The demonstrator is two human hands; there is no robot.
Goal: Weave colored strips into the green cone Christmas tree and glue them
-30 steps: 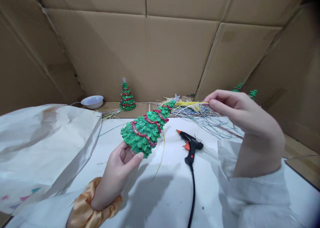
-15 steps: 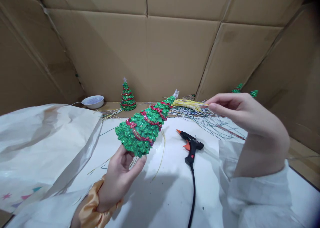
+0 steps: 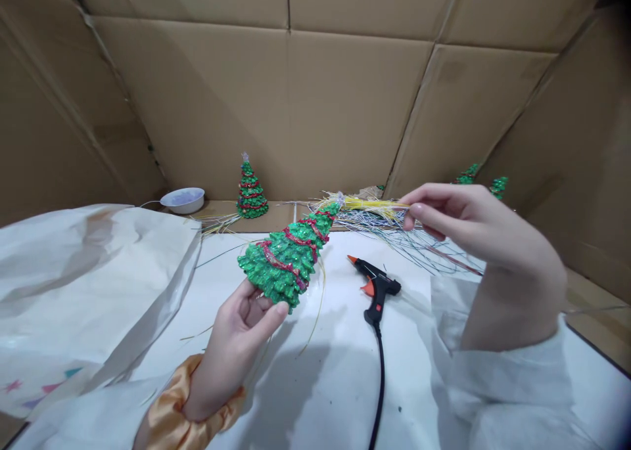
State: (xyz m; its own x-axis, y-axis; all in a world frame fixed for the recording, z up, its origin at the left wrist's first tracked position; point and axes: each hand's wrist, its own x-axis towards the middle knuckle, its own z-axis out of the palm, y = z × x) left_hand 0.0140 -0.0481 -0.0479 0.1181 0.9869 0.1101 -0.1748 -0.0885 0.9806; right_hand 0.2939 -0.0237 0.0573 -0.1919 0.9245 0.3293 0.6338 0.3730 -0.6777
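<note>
Gripping green tree (image 3: 286, 256), in head view, with thumb and fingers of left hand (image 3: 246, 332) clamped on its lower edge. Found held above white table (image 3: 409, 371), left of black glue gun (image 3: 377, 295), tilted with star (image 3: 340, 199) uppermost and toward the right. Pinching yellow strands (image 3: 372, 203) between thumb and fingertips of right hand (image 3: 466, 223), beyond and to right of glue gun. Could not determine contact or gap between star and strands.

Observed glue gun lying on table, with orange tip pointing left and away and with cord (image 3: 380, 384) leading toward wearer. Noted loose heap of wires (image 3: 394, 230) beyond glue gun. Recorded upright second tree (image 3: 252, 190) beyond and left of glue gun, white bowl (image 3: 182, 202) farther left, and crumpled white bag (image 3: 98, 272) well to left. Recorded two more trees (image 3: 499, 187) beyond and to right of glue gun, partly hidden by right hand. Noted cardboard walls (image 3: 256, 108) beyond glue gun and on both sides.
</note>
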